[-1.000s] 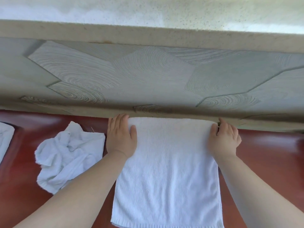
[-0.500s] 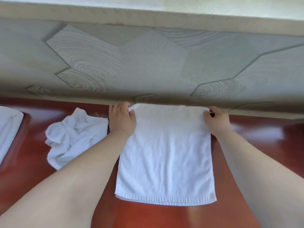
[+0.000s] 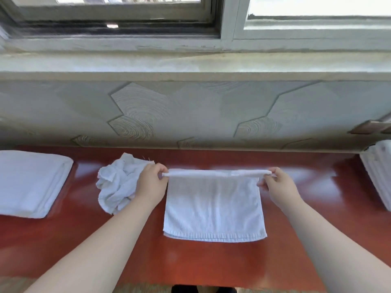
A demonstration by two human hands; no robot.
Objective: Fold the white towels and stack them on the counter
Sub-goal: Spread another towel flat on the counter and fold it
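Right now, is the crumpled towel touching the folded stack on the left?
Apart. The head view shows a strip of bare red counter between the crumpled towel and the folded stack.

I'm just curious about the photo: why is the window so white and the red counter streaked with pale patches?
Head view: daylight overexposes the window; the glossy counter mirrors it as glare beside the towel; the wide lens stretches the frame's edges, which look slightly soft.

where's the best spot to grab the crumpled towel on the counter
Pinch the loose corner poking out at the far edge of the crumpled towel, coming from above; it likely lifts free there, while the rest is bunched in folds.
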